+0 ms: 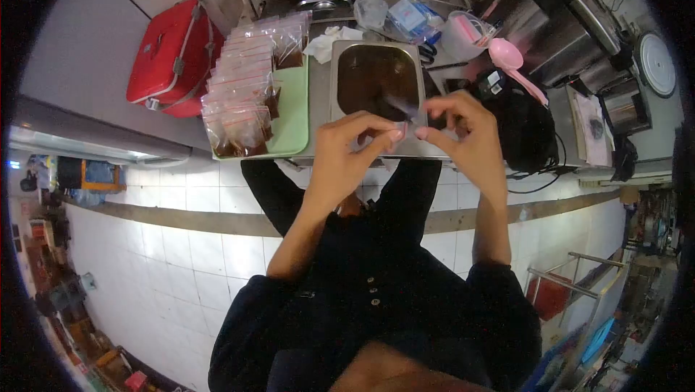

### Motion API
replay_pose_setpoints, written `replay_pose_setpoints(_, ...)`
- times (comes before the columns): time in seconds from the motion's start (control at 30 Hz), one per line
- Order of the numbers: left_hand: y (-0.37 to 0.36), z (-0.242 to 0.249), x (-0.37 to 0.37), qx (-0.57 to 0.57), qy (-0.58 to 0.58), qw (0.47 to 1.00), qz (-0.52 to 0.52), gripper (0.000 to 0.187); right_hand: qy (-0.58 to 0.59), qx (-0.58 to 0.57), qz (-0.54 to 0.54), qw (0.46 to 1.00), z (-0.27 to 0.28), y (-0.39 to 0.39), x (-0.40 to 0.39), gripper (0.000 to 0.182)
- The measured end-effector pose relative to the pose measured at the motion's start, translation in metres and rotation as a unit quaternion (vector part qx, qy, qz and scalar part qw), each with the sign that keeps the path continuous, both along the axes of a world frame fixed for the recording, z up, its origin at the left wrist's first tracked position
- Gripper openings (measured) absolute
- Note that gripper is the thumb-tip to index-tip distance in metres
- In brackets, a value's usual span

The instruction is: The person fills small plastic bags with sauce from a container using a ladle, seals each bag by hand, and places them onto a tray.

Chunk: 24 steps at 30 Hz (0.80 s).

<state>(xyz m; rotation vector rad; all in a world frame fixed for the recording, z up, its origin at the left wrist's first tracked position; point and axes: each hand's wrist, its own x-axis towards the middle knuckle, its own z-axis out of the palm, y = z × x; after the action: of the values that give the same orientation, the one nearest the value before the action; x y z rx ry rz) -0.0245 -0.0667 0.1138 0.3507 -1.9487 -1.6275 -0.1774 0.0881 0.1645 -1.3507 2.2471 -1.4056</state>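
Note:
My left hand [355,144] pinches the edge of a small clear plastic bag [413,128] between thumb and forefinger, over the near rim of a steel pan. My right hand [467,135] is just to the right of the bag, thumb and curled fingers apart, slightly blurred. Dark brown liquid fills the steel pan [338,77], and a pale, blurred utensil [402,104] overlaps its near right part. Left of it, a green tray [293,110] carries several rows of red-striped zip bags [242,113] with brown contents.
A red cooler box [174,55] stands at the far left. Behind the pan lie white tissue [333,43] and blue-and-white packets [409,17]. On the right are a pink ladle [507,55], a black bag [517,128] and a large steel pot [532,26].

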Motion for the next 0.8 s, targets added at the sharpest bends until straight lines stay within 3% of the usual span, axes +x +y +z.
replay_pose_setpoints(0.03,0.002,-0.003,0.006,0.023,-0.005,1.000,0.004,0.010,0.038,-0.025,-0.041,0.998,0.000,0.000,0.012,0.030)
replay_pose_setpoints(0.13,0.010,-0.003,0.023,0.053,0.002,0.998,0.027,0.009,0.031,-0.088,-0.007,0.996,-0.015,0.013,0.041,0.039)
replay_pose_setpoints(0.23,0.014,-0.001,0.033,0.007,0.022,1.000,0.002,0.009,0.036,-0.061,0.041,0.997,-0.024,0.004,0.064,0.037)
replay_pose_setpoints(0.37,0.009,-0.009,0.041,0.044,-0.022,0.999,-0.009,0.010,-0.076,-0.033,0.072,0.994,-0.040,0.011,0.065,0.033)
replay_pose_setpoints(0.43,0.009,-0.005,0.044,0.061,-0.026,0.998,-0.008,0.010,-0.075,-0.038,0.083,0.993,-0.034,0.006,0.071,0.029)
replay_pose_setpoints(0.53,0.008,-0.007,0.046,0.014,-0.013,1.000,0.002,0.011,-0.124,-0.035,0.073,0.989,-0.039,0.002,0.077,0.023)
replay_pose_setpoints(0.63,0.006,-0.004,0.051,0.042,-0.025,0.999,-0.023,0.013,-0.153,-0.042,0.069,0.985,-0.044,0.003,0.075,0.019)
replay_pose_setpoints(0.77,0.008,-0.006,0.050,-0.138,-0.017,0.990,0.023,0.011,-0.245,-0.100,0.012,0.964,-0.052,-0.002,0.084,0.018)
replay_pose_setpoints(0.8,0.010,-0.009,0.049,-0.202,-0.019,0.979,0.035,0.013,-0.223,-0.099,0.004,0.970,-0.055,-0.004,0.086,0.019)
